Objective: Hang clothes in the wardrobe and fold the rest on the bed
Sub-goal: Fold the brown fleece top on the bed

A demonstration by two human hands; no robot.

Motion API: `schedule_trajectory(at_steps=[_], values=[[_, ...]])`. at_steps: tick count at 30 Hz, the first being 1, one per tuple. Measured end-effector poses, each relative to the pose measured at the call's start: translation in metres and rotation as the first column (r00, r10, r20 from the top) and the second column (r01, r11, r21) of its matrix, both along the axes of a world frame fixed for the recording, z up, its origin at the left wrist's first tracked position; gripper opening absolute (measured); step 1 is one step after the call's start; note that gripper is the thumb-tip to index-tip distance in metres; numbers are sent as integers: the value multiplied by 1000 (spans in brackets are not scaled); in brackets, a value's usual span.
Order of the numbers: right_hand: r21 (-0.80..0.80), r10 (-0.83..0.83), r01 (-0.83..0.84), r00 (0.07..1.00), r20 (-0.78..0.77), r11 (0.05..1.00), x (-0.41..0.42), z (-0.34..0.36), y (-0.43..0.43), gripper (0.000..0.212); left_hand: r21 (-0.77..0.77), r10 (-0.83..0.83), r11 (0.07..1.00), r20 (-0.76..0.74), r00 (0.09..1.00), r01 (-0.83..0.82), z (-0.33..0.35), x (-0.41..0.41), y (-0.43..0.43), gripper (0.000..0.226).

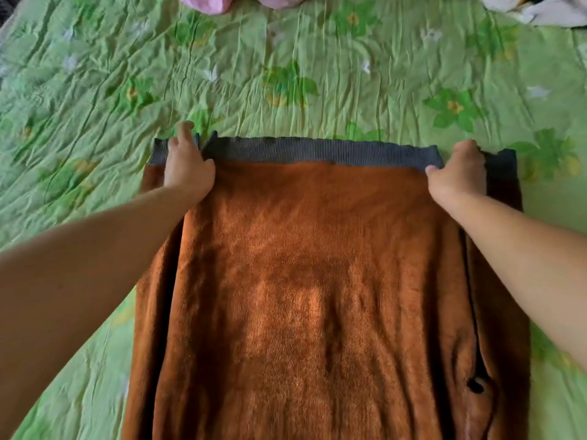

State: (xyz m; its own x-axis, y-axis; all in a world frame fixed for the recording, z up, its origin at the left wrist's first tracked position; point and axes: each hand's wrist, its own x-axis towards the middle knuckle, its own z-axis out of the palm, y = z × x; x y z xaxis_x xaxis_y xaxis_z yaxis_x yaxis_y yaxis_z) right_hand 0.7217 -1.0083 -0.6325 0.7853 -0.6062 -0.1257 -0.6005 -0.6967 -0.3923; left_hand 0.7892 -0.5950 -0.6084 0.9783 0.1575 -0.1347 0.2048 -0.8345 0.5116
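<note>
Brown fleece makes up the garment (301,296), which lies flat on the bed (317,74) with its long axis running straight away from the person and its grey ribbed band (317,150) across the far end. Each hand sits at a far corner: the left hand (187,166) grips the band's left end, the right hand (457,173) its right end, the fingers of both curled onto the cloth, so neither is nearer. The rest of the garment lies between the arms, toward the body, so the likely fold brings the band back along that axis. Pink clothes (206,3) and white clothes (556,11) lie well beyond.
</note>
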Motion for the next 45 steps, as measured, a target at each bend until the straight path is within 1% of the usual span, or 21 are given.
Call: schedule_trajectory(at_steps=[1, 2, 3, 5, 6, 8, 14, 16, 18, 19, 21, 23, 24, 26, 28, 31, 34, 37, 39, 42, 45], values=[[-110, 102, -100, 995, 21, 989, -14, 1, 13, 55, 73, -87, 994, 50, 995, 83, -1, -15, -8, 60], [-207, 246, -236, 969, 22, 949, -35, 1, 30, 58, 139, -193, 974, 80, 978, 181, -3, -37, -15, 61], [-248, 397, -387, 918, -9, 888, -58, 0, 49, 62, 200, -303, 938, 75, 950, 283, -8, -61, -23, 61], [-199, 613, -629, 777, -143, 751, -106, -6, 86, 70, 324, -467, 829, -44, 883, 455, -27, -117, -29, 64], [-154, 665, -700, 712, -223, 697, -127, -11, 100, 74, 360, -494, 785, -126, 860, 504, -37, -140, -28, 65], [-129, 683, -754, 643, -347, 644, -151, -26, 115, 78, 382, -483, 765, -193, 854, 519, -56, -163, -21, 66], [-124, 630, -739, 639, -441, 662, -149, -33, 118, 78, 369, -486, 762, -217, 846, 532, -58, -158, -22, 65], [-128, 623, -728, 653, -431, 674, -152, -19, 128, 76, 323, -432, 834, -124, 893, 448, -42, -173, -5, 61], [-143, 669, -755, 639, -381, 639, -157, 1, 151, 68, 229, -256, 942, 20, 967, 244, -24, -202, 23, 54], [-134, 719, -792, 600, -350, 596, -160, 11, 167, 64, 139, -127, 983, 51, 991, 119, -18, -222, 39, 52], [-93, 829, -873, 485, -280, 479, -165, 29, 208, 57, -58, 133, 989, -33, 991, -135, -9, -266, 72, 50], [-90, 899, -924, 382, -214, 371, -165, 41, 253, 51, -136, 336, 922, -182, 924, -362, -3, -306, 100, 51], [-94, 922, -940, 340, -186, 328, -160, 44, 276, 48, -144, 383, 895, -235, 893, -421, -3, -322, 111, 50], [-117, 950, -961, 267, -162, 250, -149, 51, 321, 42, -174, 360, 892, -284, 888, -417, -4, -345, 125, 41], [-161, 958, -974, 191, -212, 158, -136, 54, 363, 44, -219, 308, 894, -328, 893, -390, -6, -357, 131, 34], [-223, 913, -975, 85, -400, -7, -119, 51, 414, 60, -221, 241, 906, -433, 869, -361, -4, -361, 137, 31], [-241, 793, -954, 3, -610, -181, -106, 39, 443, 49, -226, 137, 932, -504, 852, -284, -7, -361, 145, 36], [-241, 698, -914, -62, -713, -327, -97, 38, 457, 40, -258, 41, 942, -544, 838, -214, -7, -364, 154, 29], [-246, 681, -896, -81, -728, -370, -93, 44, 464, 32, -310, 28, 926, -516, 856, -217, -7, -370, 159, 18], [-287, 711, -881, -76, -699, -377, -87, 64, 469, 19, -323, 124, 907, -410, 904, -271, -3, -383, 166, 14], [-345, 749, -863, -55, -661, -368, -88, 91, 464, 19, -365, 165, 891, -295, 941, -270, 15, -398, 163, 9]])
